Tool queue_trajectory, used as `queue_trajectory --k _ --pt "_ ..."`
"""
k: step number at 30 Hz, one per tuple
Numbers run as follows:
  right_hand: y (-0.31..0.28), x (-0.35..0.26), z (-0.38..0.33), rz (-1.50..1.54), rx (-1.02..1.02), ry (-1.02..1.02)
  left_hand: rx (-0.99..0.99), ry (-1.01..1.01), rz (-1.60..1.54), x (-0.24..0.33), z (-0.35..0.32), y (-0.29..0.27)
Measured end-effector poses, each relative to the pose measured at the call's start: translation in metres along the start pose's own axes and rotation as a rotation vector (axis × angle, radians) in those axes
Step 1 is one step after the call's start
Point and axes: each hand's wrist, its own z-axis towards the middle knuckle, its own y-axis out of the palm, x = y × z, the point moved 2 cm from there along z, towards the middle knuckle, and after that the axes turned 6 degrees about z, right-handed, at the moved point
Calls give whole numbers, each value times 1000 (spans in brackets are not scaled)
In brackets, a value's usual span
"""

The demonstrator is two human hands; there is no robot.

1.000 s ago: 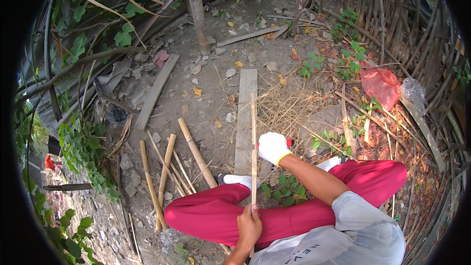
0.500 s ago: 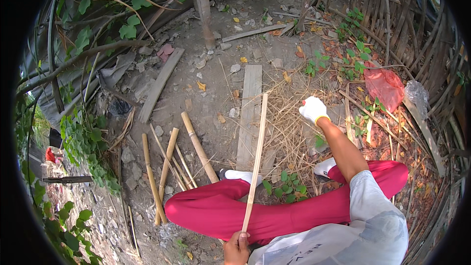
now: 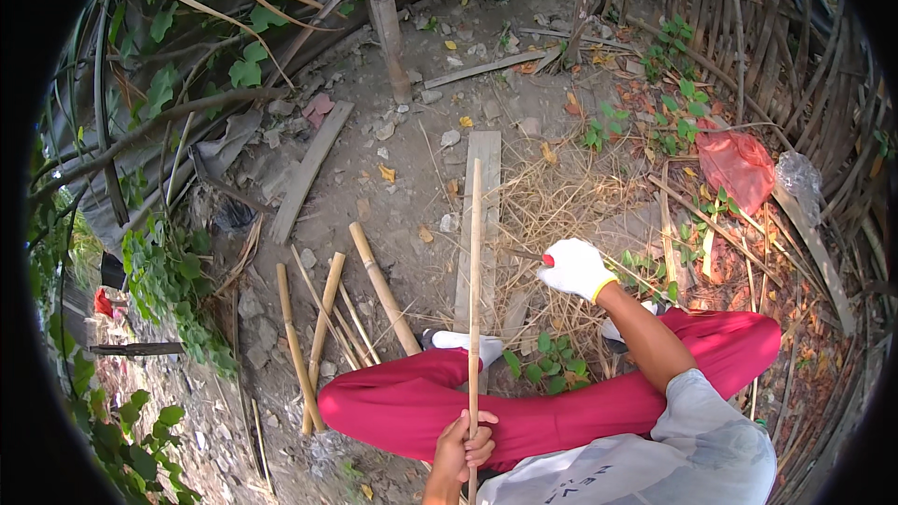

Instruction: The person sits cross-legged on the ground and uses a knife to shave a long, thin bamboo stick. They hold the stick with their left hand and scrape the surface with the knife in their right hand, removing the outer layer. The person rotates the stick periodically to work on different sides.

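Note:
My bare left hand (image 3: 464,447) is wrapped round the lower part of a long, pale bamboo strip (image 3: 475,271). The strip points away from me, upright in the view, crossing over my red trousers. On my right hand (image 3: 578,269) is a white glove with a yellow cuff, closed round a knife (image 3: 547,261). A bit of red handle and a thin dark blade stick out toward the strip; the fist covers the rest. Blade and strip are apart. Beyond the strip, a flat grey board (image 3: 484,154) lies on the ground.
Several bamboo poles (image 3: 382,285) and thin sticks lie by my left knee. Dry straw-like shavings (image 3: 552,196) cover the ground ahead. A wooden stake (image 3: 390,47) stands farther off. At the right are a red plastic bag (image 3: 736,171) and a stick fence (image 3: 786,47).
My right hand has come nearer and slightly left, toward the strip, bringing the knife blade into sight. The strip has turned more upright, and my left fingers now wrap round it.

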Motion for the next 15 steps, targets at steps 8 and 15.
queue_trajectory --k 8,15 --pt "-1 -12 -16 39 86 -100 -65 25 15 -5 7 -7" --pt "-3 -23 -27 58 112 -134 -2 30 91 3 8 -1"
